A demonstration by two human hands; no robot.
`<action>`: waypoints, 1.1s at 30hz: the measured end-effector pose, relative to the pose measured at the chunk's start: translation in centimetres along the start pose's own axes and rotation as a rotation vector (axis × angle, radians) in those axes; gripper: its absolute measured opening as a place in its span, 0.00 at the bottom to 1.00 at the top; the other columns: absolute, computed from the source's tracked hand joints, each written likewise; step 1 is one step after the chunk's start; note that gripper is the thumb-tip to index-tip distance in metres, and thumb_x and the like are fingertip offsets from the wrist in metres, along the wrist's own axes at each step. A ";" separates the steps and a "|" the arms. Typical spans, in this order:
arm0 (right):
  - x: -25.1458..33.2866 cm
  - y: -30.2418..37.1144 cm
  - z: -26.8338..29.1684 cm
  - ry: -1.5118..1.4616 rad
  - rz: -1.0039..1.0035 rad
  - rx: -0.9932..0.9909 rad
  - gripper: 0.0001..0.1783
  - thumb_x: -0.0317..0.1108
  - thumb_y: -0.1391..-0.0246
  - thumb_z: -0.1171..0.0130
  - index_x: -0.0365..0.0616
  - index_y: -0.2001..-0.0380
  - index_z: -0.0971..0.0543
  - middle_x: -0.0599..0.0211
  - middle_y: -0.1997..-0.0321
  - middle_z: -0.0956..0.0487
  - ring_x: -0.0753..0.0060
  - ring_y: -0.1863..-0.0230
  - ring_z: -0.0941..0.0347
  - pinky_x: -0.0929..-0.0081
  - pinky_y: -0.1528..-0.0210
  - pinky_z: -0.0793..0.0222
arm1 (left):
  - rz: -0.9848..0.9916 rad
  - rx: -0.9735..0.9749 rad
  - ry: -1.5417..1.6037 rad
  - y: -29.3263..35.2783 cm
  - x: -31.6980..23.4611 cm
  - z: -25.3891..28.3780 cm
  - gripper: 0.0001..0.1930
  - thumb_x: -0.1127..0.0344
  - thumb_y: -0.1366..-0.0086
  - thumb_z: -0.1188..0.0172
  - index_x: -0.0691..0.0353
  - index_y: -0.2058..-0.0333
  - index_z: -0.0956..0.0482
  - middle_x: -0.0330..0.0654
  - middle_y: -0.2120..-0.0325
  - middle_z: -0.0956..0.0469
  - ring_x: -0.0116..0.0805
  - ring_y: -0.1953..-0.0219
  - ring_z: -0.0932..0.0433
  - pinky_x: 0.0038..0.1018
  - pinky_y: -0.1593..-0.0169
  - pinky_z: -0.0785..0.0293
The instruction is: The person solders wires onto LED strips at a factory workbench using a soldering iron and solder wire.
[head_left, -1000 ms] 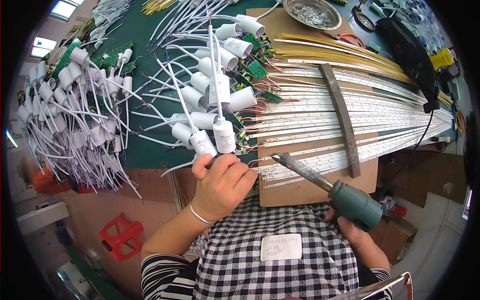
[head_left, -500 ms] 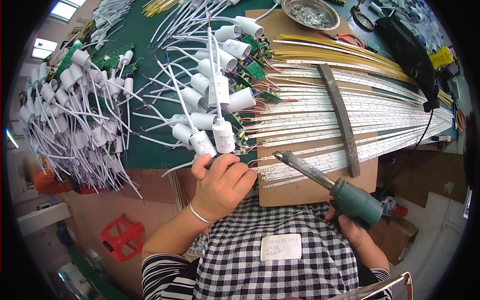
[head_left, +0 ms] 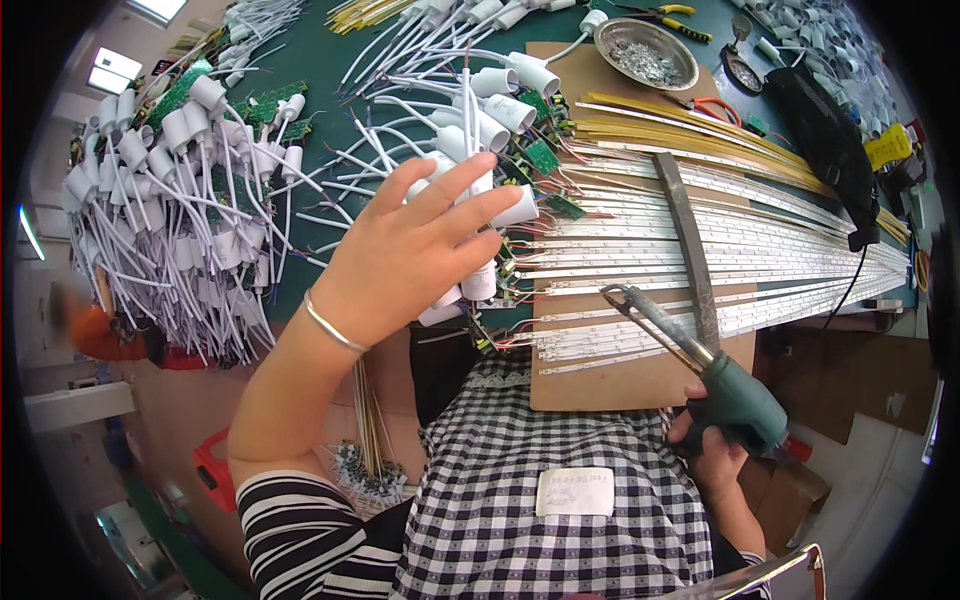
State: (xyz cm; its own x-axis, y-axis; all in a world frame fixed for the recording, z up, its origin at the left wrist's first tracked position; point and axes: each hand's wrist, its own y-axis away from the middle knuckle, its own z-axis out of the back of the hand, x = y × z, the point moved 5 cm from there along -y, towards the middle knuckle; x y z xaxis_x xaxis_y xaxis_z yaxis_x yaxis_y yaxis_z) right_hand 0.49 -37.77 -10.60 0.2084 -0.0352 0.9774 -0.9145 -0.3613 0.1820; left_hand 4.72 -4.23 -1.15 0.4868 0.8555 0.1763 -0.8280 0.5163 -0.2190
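Note:
My left hand (head_left: 405, 245) reaches over a cluster of white plastic cable caps (head_left: 512, 112) with its fingers spread apart. Its fingertips lie by the caps, and whether they touch one I cannot tell. Small green circuit boards (head_left: 542, 156) sit beside the caps, joined by thin wires to a fan of white LED strips (head_left: 620, 238). At the lower right my right hand (head_left: 718, 458) grips a green soldering gun (head_left: 742, 405) by its handle. Its metal tip (head_left: 618, 297) points up and left over the strips.
A dark bar (head_left: 688, 245) lies across the strips on a brown board (head_left: 590, 392). Behind are a metal bowl (head_left: 645, 55) of scraps, pliers (head_left: 680, 18) and a black pouch (head_left: 815, 130). More capped cables (head_left: 190, 200) are heaped at the left.
My left hand has moved up and away from the near caps, its fingers spreading. The soldering gun has shifted slightly right and tilted more steeply. The whole view has shifted a little.

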 end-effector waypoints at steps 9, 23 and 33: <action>0.4 -0.7 0.5 0.003 0.066 -0.040 0.29 0.46 0.45 0.46 0.30 0.50 0.33 0.57 0.54 0.26 0.76 0.79 0.30 0.83 0.83 0.39 | 0.070 0.125 0.022 2.2 -0.3 2.0 0.06 0.69 0.46 0.45 0.55 0.69 0.23 0.34 0.68 0.26 0.31 0.54 0.28 0.36 0.43 0.39; 0.5 -1.4 0.3 -0.096 0.150 -0.154 0.28 0.44 0.44 0.47 0.30 0.50 0.34 0.57 0.53 0.29 0.77 0.77 0.31 0.84 0.81 0.38 | 0.159 -0.014 0.215 0.0 3.4 3.9 0.21 0.71 0.48 0.39 0.60 0.53 0.25 0.44 0.61 0.24 0.46 0.58 0.27 0.36 0.52 0.34; 0.4 -1.5 0.5 -0.124 0.160 -0.195 0.28 0.43 0.45 0.47 0.31 0.50 0.34 0.57 0.55 0.28 0.76 0.77 0.30 0.82 0.76 0.35 | 0.459 -0.164 0.414 -3.5 5.5 -3.4 0.13 0.74 0.48 0.47 0.59 0.62 0.22 0.47 0.66 0.29 0.46 0.63 0.26 0.35 0.57 0.29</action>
State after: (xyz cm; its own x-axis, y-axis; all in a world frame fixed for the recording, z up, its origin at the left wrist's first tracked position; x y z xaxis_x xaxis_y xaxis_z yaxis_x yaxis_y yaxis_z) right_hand 2.09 -37.67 -10.48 0.0861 -0.1950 0.9770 -0.9861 -0.1565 0.0556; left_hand 11.26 -1.24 -2.65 0.1875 0.9185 -0.3481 -0.9403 0.0653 -0.3340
